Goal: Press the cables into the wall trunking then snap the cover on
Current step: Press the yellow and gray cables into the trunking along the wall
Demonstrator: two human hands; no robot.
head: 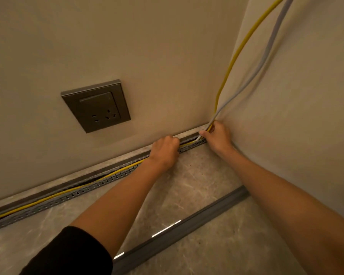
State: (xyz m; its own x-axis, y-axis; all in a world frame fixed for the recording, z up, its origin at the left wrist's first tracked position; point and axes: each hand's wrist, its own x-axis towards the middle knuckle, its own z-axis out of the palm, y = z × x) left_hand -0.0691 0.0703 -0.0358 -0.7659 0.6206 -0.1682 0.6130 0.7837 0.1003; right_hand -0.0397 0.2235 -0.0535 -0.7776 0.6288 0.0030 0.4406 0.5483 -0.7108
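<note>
A grey slotted trunking (72, 194) runs along the foot of the wall, uncovered, with a yellow cable (231, 62) lying in its channel. The yellow cable and a white cable (266, 52) drop down the room corner from the upper right. My right hand (216, 136) is closed around both cables where they bend into the trunking's right end. My left hand (164, 150) is curled over the trunking a short way to the left, fingers pressing on the cables inside. The long grey cover strip (187, 225) lies loose on the floor behind my arms.
A dark grey wall socket (96, 106) sits on the wall above the trunking, left of my hands. The floor (197, 175) is glossy marbled tile. Two walls meet in a corner at the right end of the trunking.
</note>
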